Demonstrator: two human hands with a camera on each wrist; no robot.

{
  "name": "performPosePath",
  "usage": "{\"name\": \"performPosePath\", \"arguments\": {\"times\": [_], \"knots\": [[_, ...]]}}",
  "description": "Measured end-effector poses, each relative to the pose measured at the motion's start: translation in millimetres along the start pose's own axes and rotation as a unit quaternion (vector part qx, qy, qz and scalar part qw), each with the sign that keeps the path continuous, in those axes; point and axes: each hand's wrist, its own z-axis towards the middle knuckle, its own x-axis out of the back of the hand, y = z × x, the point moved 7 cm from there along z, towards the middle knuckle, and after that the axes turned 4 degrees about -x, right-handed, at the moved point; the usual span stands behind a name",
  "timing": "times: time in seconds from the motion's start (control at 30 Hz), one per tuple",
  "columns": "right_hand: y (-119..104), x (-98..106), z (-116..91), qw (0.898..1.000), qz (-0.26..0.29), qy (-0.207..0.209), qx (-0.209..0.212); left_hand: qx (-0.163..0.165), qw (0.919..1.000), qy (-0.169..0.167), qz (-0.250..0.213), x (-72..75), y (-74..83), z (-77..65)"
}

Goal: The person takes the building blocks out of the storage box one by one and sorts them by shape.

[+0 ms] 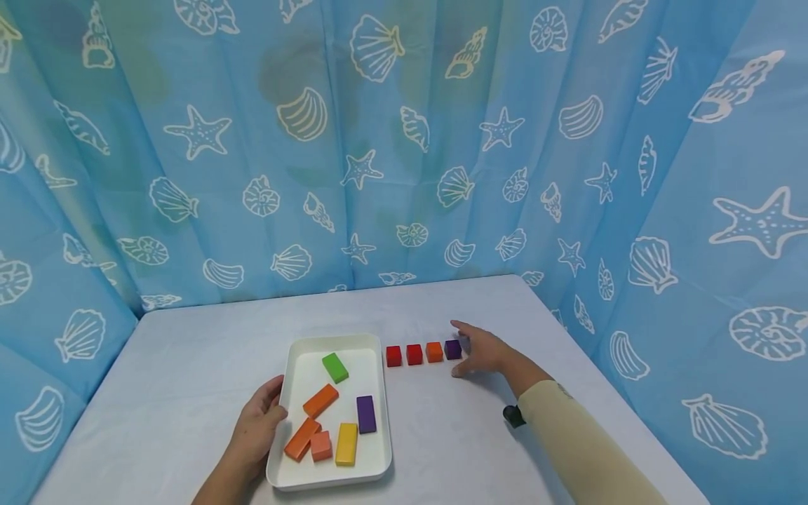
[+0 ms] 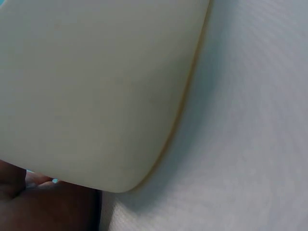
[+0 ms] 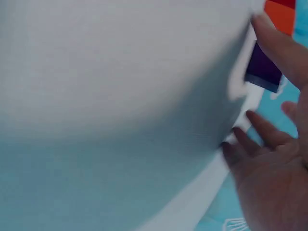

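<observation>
A white tray (image 1: 386, 449) rests on the table, and my left hand (image 1: 255, 424) grips its left rim. In the left wrist view the tray's outer wall (image 2: 96, 96) fills much of the picture, with part of the hand low at left. Right of the tray runs a row of two red cubes (image 1: 414, 355), an orange cube (image 1: 434, 352) and a purple cube (image 1: 452, 350). At the row's right end, beside the purple cube (image 3: 263, 67), my right hand (image 1: 485, 353) is spread with thumb and fingers apart, holding nothing.
Inside the tray lie a green block (image 1: 335, 367), orange blocks (image 1: 320, 400), a salmon cube (image 1: 320, 446), a yellow block (image 1: 346, 444) and a purple block (image 1: 366, 414). A blue shell-patterned curtain (image 1: 391, 203) hangs around the white table (image 1: 454, 449).
</observation>
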Motion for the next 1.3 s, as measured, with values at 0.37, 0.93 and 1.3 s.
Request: {"name": "performPosePath", "arguments": {"times": [0.37, 0.93, 1.3], "knots": [[-33, 5, -6, 0.998, -0.031, -0.006, 0.048, 0.0, 0.9999, 0.009, 0.006, -1.4, 1.7, 0.6], [-98, -12, -28, 0.989, 0.09, 0.009, 0.117, -0.014, 0.9998, 0.004, 0.013, -1.8, 2.7, -0.1], [-144, -47, -50, 0.971, 0.155, -0.056, 0.174, -0.02, 0.9998, 0.006, 0.003, 1.0, 3.4, -1.9]]}}
